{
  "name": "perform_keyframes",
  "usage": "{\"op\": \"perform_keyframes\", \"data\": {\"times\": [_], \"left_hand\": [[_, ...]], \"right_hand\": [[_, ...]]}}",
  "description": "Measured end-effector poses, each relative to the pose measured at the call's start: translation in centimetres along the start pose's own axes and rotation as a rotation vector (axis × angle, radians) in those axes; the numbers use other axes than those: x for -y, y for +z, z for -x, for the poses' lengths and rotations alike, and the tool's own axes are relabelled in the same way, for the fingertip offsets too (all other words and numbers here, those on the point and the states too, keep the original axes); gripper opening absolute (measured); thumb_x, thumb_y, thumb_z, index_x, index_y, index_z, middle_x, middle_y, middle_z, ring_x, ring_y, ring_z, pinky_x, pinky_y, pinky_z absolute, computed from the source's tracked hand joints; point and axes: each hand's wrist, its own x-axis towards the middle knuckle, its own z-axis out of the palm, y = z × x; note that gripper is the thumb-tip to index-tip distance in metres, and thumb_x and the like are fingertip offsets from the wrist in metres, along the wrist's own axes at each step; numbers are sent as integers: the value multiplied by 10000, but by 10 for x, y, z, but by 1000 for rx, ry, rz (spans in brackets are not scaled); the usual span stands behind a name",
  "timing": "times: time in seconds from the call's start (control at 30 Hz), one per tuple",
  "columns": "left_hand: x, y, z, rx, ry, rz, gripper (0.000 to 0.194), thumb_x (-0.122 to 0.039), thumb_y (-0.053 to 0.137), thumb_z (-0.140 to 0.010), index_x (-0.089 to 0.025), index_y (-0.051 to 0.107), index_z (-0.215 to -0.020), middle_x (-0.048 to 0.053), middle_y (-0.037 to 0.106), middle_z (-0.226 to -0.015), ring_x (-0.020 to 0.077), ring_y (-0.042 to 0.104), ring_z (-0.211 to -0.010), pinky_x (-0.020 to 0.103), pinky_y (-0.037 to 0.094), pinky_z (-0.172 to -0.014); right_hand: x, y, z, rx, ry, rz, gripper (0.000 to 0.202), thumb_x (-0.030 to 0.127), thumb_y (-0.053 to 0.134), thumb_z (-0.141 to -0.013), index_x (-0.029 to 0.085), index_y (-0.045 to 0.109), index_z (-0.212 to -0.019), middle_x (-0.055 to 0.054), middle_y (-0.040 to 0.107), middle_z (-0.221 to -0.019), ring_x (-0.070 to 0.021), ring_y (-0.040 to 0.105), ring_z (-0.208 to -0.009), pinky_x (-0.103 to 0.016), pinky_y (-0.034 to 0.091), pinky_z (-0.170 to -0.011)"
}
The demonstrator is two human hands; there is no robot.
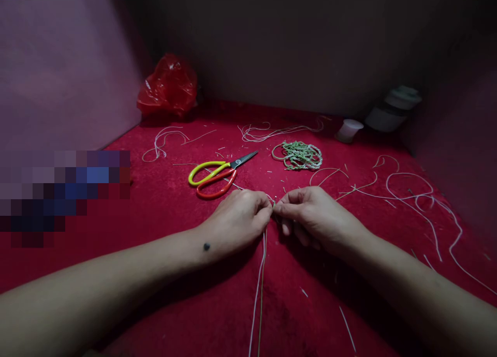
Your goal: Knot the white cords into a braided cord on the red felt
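My left hand [245, 213] and my right hand [310, 212] meet fingertip to fingertip over the red cloth [174, 300]. Both pinch thin cords [261, 279], one white and one greenish, which run down from my left fingers toward me. Between the fingertips a short green bit of cord shows; the fingers hide the rest. Scissors [217, 178] with one yellow and one red handle lie just beyond my left hand, blades pointing right. Past my right hand rests a small heap of green and white braided cords [301, 156].
A crumpled red plastic bag [169, 88] sits at the back left. At the back right stand a small white spool [349, 130] and a lidded container [393, 109]. Loose white cords [419, 191] and clippings are strewn over the cloth. A blurred patch covers the left edge.
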Motion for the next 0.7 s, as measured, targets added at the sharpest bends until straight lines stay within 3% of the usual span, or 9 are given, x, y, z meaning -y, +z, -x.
{"op": "perform_keyframes", "data": {"times": [0.4, 0.7], "left_hand": [[0, 3, -1, -44, -2, -47, 240, -223, 415, -798, -153, 539, -604, -12, 506, -552, 84, 427, -516, 203, 300, -497], [-2, -2, -3, 36, -40, 11, 286, -264, 403, -812, -142, 539, -591, -19, 496, -481, 64, 390, -422, 194, 259, -434]], "right_hand": [[5, 5, 1, -61, 46, -16, 203, 191, 473, -743, 176, 489, -541, 53, 464, -395, -38, 291, -244, -175, 178, -251], [7, 5, 2, -47, 45, -17, 251, 184, 478, -753, 179, 441, -504, 71, 379, -351, -38, 279, -236, -173, 172, -252]]}}
